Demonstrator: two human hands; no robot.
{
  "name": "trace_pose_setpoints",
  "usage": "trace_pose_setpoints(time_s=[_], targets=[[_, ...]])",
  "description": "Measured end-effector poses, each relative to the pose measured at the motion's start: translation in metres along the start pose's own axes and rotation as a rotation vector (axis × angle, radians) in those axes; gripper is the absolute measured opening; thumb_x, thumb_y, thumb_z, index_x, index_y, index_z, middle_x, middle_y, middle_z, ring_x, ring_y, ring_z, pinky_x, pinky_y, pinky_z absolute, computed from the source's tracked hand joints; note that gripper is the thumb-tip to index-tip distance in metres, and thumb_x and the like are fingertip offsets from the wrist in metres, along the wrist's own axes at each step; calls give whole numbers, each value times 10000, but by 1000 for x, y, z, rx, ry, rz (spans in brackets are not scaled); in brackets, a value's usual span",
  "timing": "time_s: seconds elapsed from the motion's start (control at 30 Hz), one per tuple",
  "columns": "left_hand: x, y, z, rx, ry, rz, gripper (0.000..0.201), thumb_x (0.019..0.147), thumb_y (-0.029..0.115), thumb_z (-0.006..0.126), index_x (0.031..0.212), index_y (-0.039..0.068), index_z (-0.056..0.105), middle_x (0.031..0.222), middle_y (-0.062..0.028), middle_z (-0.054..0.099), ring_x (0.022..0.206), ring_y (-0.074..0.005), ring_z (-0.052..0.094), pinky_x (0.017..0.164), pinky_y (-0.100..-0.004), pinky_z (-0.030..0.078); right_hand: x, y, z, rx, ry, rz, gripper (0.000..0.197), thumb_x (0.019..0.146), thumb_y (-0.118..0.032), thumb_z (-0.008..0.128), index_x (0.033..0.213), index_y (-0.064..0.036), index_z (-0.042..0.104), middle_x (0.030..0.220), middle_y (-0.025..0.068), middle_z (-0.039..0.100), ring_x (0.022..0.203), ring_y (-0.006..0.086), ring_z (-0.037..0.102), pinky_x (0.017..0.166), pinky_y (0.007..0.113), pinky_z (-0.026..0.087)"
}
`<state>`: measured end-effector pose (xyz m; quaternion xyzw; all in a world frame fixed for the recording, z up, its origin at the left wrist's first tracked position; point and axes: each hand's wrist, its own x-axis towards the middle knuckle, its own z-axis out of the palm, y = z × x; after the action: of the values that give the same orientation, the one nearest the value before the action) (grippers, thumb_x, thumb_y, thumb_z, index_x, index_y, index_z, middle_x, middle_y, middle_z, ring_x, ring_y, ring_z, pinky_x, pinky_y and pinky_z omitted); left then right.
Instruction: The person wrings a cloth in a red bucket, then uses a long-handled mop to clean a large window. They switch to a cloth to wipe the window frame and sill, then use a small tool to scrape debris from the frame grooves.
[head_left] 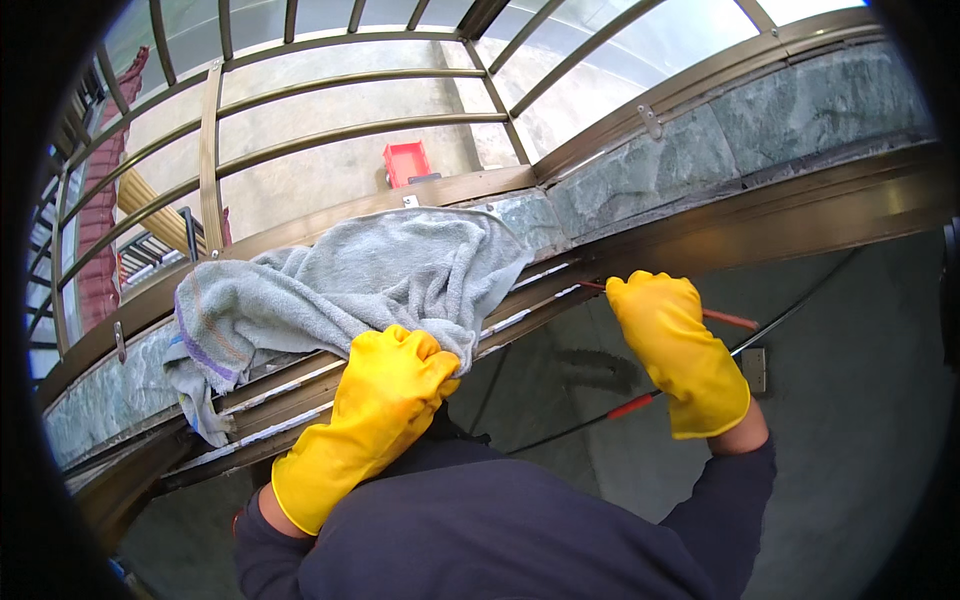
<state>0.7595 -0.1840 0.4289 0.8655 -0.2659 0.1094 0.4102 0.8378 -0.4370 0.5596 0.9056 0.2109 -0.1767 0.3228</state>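
Note:
Both of my hands wear yellow rubber gloves. My left hand (395,390) is closed on the lower edge of a grey towel (390,260), which lies bunched over the window track (290,410) and the stone sill. In my right hand (670,330) is a thin tool with an orange handle (730,320). Its slim reddish end points left and touches or nearly touches the track; the glove hides its middle, so its exact kind cannot be told. White strips run along the grooves of the bronze metal track.
Bronze railings (360,130) enclose the far side beyond the green stone sill (650,170). Far below, a red cart or box (405,163) stands on pale ground. Behind my right hand, a long dark rod with a red section (630,406) crosses near a wall socket (754,370).

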Motion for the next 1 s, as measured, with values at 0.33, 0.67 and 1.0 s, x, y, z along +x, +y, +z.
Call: trace_pose_setpoints(time_s=[0.33, 0.67, 1.0], targets=[[-12, 15, -63, -267, 195, -29, 201, 644, 78, 779, 789, 117, 646, 612, -5, 496, 575, -205, 495, 584, -342, 357, 7, -59, -21, 192, -100, -231, 674, 428, -29, 811, 1059, -109, 586, 910, 110, 640, 878, 308, 658, 692, 422, 509], [-16, 1, -40, -162, 486, -441, 135, 785, 69, 722, 888, 13, 655, 777, -110, 603, 745, -275, 586, 690, -329, 456, 21, -11, -8, 168, 379, -147, 201, 773, -110, 622, 961, -155, 677, 793, 86, 653, 749, 303, 648, 628, 403, 495], [-22, 8, -52, -327, 330, -383, 132, 790, 58, 708, 904, 3, 670, 733, -63, 558, 699, -181, 549, 673, -274, 432, 3, 8, 9, 340, 188, -183, 189, 733, -147, 666, 912, -130, 721, 809, 118, 683, 783, 329, 648, 678, 416, 497]])
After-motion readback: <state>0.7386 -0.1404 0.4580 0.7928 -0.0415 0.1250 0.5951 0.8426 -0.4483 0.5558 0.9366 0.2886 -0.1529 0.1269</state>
